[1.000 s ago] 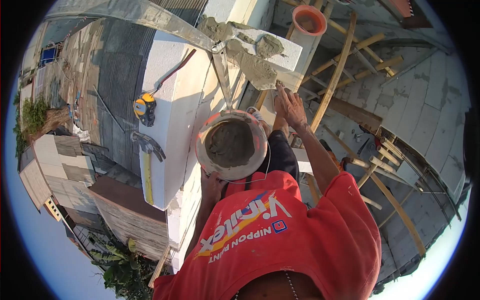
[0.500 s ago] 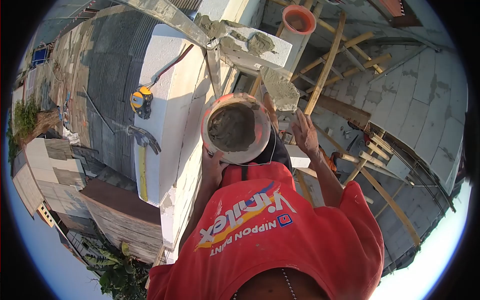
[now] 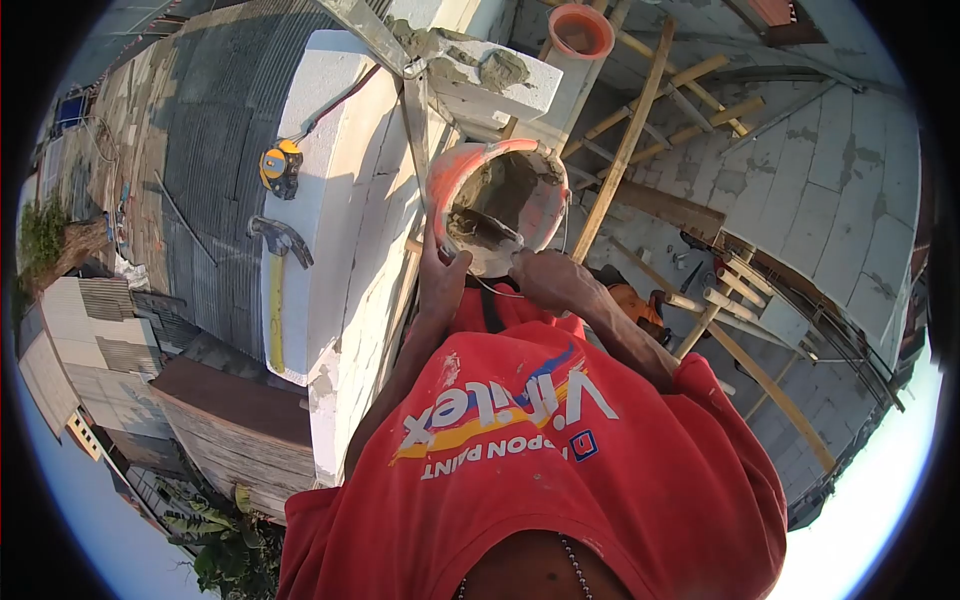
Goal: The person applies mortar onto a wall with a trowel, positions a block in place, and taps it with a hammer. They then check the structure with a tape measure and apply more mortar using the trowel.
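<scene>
A reddish bucket (image 3: 552, 215), smeared with grey mortar, is tilted in front of the red shirt. My left hand (image 3: 443, 278) grips its near left rim. My right hand (image 3: 548, 276) is closed at the near right rim around a trowel (image 3: 487, 230), whose blade lies inside the bucket; the fingers hide its handle. Mortar (image 3: 508, 188) coats the inner wall. Just beyond the bucket, a white block (image 3: 535, 88) carries lumps of mortar (image 3: 502, 70) on top.
A yellow tape measure (image 3: 281, 168) and a hammer (image 3: 276, 290) lie on the white wall top (image 3: 325, 120) at left. Metal bars meet above the bucket's left side. Right are wooden poles (image 3: 630, 135), another orange bucket (image 3: 581, 33) and, lower down, what seems another person in orange.
The bucket has tipped and shifted up and right. My right hand, earlier out to the right near the mortar-covered trowel, has come in to the rim, and the trowel is now inside the bucket.
</scene>
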Motion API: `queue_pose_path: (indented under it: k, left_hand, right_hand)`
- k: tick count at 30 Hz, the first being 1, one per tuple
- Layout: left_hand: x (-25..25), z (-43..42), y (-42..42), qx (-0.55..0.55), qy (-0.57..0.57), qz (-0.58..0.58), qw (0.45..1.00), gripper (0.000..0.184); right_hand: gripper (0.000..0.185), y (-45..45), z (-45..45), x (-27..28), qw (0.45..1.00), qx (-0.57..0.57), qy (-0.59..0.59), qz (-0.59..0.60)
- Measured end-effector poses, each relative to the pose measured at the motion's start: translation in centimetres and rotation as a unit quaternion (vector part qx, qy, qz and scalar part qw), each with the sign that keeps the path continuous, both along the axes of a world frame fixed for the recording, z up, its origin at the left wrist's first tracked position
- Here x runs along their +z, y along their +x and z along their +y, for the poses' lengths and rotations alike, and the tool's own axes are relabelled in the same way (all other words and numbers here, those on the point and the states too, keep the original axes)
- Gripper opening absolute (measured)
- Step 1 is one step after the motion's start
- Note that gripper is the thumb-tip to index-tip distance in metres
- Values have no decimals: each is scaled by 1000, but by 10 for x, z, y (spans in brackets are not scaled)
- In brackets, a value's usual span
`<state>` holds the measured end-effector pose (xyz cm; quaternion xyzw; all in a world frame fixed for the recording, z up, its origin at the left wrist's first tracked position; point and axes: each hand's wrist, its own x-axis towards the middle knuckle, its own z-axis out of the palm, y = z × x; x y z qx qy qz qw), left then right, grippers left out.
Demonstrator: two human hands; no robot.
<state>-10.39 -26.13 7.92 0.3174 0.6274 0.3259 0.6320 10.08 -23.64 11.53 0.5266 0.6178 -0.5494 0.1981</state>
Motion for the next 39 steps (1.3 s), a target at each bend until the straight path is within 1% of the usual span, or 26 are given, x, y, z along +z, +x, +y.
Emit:
queue_pose_path:
  k: [1,2,3,4,5,8,10,11,14,15,18,20,21,22,24,26,27,30,34,37,38,39]
  left_hand:
    - [4,2,0,-14,-23,12,1000,89]
    - [6,3,1,-28,-45,23,998,90]
    - [3,4,2,-10,-27,2,1000,89]
    - [-1,3,3,9,-10,-19,1000,89]
    - [-4,2,2,27,5,-38,999,88]
    - [-1,11,4,109,-60,-89,988,83]
    - [-10,15,1,130,-57,-146,979,77]
    - [-15,17,-1,138,-54,-174,973,75]
    - [-20,22,-1,166,-66,-202,963,70]
    - [-23,22,-1,165,-71,-197,964,70]
    - [-31,16,-8,167,-74,-186,966,70]
    - [-34,9,-12,174,-61,-185,965,70]
    - [-32,7,-14,181,-67,-186,964,71]
    - [-29,4,-16,188,-73,-186,962,73]
    - [-27,-5,-21,202,-82,-185,958,74]
    - [-33,-15,-28,215,-86,-183,955,75]
    - [-35,-21,-31,219,-83,-181,955,75]
    - [-37,-32,-36,235,-80,-175,953,76]
    - [-28,-39,-37,258,-93,-170,947,76]
    - [-30,-43,-40,263,-89,-176,945,77]
    - [-32,-43,-41,263,-87,-179,944,78]
    - [-33,-43,-42,265,-84,-184,943,78]
  right_hand:
    - [35,0,-3,-2,998,44,20,36]
    - [35,2,-2,0,997,14,-3,70]
    - [36,4,0,4,994,-16,-28,103]
    - [36,12,5,16,979,-119,-97,134]
    - [37,19,6,24,947,-220,-166,163]
    - [38,58,-15,19,862,-379,-229,246]
    - [39,73,-27,25,787,-458,-276,308]
    - [41,79,-29,26,744,-494,-296,338]
    - [45,91,-34,19,671,-536,-307,410]
    - [47,92,-27,24,663,-545,-294,420]
    - [48,87,16,51,707,-568,-167,387]
    - [54,82,58,60,808,-501,-50,308]
    - [54,78,76,53,861,-443,24,247]
    - [54,73,95,46,902,-379,97,182]
    - [46,54,129,25,935,-309,161,61]
    - [43,48,156,-38,931,-200,304,9]
    - [42,37,162,-41,917,-144,371,-17]
    - [39,12,171,-38,931,-110,325,-128]
    - [40,17,192,-61,945,-73,272,-167]
    - [44,41,202,-71,949,-79,249,-177]
    - [46,45,196,-72,942,-121,261,-175]
    - [49,44,183,-58,932,-163,272,-173]
